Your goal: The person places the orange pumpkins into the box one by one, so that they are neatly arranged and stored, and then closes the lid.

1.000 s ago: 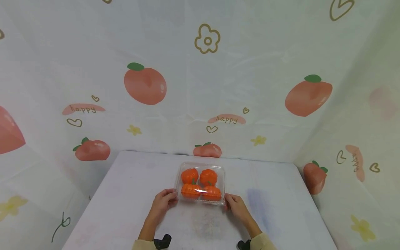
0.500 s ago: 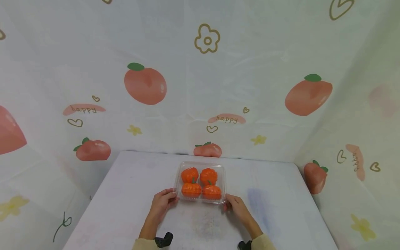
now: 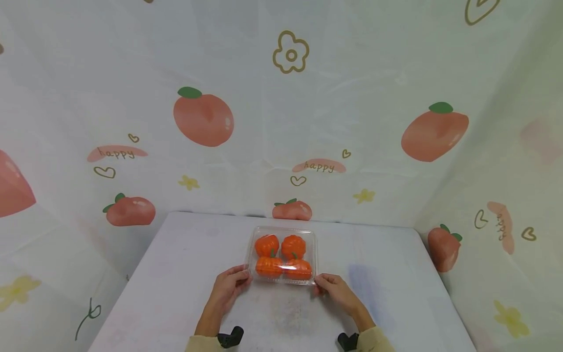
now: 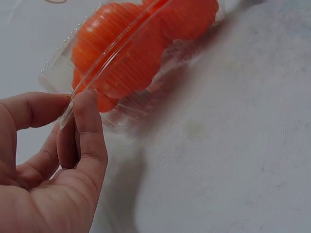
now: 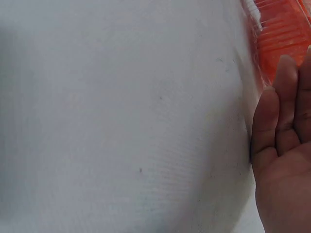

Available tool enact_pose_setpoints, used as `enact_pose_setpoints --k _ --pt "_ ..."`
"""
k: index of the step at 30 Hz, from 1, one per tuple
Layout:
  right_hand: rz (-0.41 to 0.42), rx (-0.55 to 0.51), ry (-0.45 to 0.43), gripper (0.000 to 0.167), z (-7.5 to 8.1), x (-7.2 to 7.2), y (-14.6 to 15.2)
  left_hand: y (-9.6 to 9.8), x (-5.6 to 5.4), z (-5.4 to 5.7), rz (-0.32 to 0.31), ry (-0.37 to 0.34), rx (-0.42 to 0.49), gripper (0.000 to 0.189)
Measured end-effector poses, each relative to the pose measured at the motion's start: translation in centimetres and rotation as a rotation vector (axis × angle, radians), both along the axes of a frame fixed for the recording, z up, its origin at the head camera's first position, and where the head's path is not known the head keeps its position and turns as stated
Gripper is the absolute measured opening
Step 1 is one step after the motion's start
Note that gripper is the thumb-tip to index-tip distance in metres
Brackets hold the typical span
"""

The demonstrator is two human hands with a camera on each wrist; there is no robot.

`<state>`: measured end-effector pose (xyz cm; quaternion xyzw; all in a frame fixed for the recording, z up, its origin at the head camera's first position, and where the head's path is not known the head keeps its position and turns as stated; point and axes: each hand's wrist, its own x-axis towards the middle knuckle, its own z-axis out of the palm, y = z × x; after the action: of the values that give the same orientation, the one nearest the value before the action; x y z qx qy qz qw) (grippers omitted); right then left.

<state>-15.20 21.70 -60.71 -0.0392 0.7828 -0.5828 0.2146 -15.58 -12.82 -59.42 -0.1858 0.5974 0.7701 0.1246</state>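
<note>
A clear plastic clamshell box (image 3: pixel 283 281) sits at the middle of the table with its lid down. Inside lie several small orange pumpkins (image 3: pixel 293 248) with green stems. My left hand (image 3: pixel 227 288) pinches the rim at the near left corner; in the left wrist view the thumb and forefinger meet on that rim. At the near right corner my right hand (image 3: pixel 335 289) holds the edge between thumb and fingers. The right wrist view shows only some fingers (image 5: pixel 287 104) against the box side, with the thumb out of sight.
A white cloth covers the table (image 3: pixel 189 249). Behind it and at both sides hangs a pale curtain (image 3: pixel 259 112) printed with fruit, flowers and hearts. Black straps (image 3: pixel 230 337) circle both wrists below light sleeves.
The box's near edge has shifted slightly away from me. My right wrist and forearm have moved a little to the right, while the left hand has barely moved.
</note>
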Motion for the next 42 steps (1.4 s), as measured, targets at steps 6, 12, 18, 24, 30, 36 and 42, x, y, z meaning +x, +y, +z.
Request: enact_pose_setpoints --k 6,12,18,24,30,36,42 --pt "0.041 -0.026 -0.016 0.045 0.2 0.0 0.3 0.1 -0.2 -0.1 0.026 -0.01 0.042 0.041" --pt "0.042 -0.043 -0.037 0.043 0.0 -0.1 0.4 0.2 0.0 -0.2 0.03 -0.026 0.046 0.041" --pt "0.035 -0.016 -0.036 0.044 0.1 -0.3 0.2 0.1 -0.1 -0.3 0.044 -0.028 0.05 0.042" --pt "0.039 -0.007 -0.016 0.043 0.5 -0.3 -0.1 0.0 -0.1 -0.5 0.035 -0.019 0.036 0.04" --pt "0.04 -0.024 -0.011 0.041 0.9 -0.3 -0.5 -0.1 -0.2 -0.6 0.033 -0.024 0.027 0.04" --pt "0.044 -0.034 -0.01 0.039 1.2 -0.3 -0.7 -0.2 -0.3 -0.6 0.032 -0.033 0.03 0.04" --pt "0.008 -0.007 -0.024 0.042 0.8 -0.3 -0.5 -0.3 -0.2 -0.1 -0.001 -0.039 0.037 0.038"
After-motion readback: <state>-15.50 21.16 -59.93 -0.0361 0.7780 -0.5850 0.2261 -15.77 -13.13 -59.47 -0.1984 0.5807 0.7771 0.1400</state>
